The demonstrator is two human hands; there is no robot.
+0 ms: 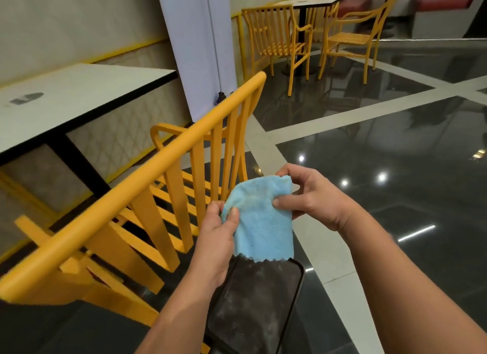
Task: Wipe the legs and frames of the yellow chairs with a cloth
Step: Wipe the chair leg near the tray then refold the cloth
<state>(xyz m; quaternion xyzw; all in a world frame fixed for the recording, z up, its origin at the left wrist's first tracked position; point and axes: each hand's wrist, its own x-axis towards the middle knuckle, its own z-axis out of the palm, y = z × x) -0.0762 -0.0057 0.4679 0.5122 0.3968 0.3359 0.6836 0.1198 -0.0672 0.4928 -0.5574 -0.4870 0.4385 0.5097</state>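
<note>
A yellow slatted chair [137,179] stands just in front of me, its top rail running from lower left to upper middle, tucked toward a white table. I hold a light blue cloth [261,222] stretched between both hands to the right of the chair's back. My left hand [218,237] pinches the cloth's left edge; my right hand [313,198] grips its upper right corner. The cloth hangs free and does not touch the chair. Two more yellow chairs [276,37] [353,37] stand farther back.
A white table [66,100] with a black edge is at the left. A dark, dusty phone-like slab [258,306] sits below my hands. A second table [311,3] stands between the far chairs. Glossy dark floor [395,142] with pale stripes spreads to the right.
</note>
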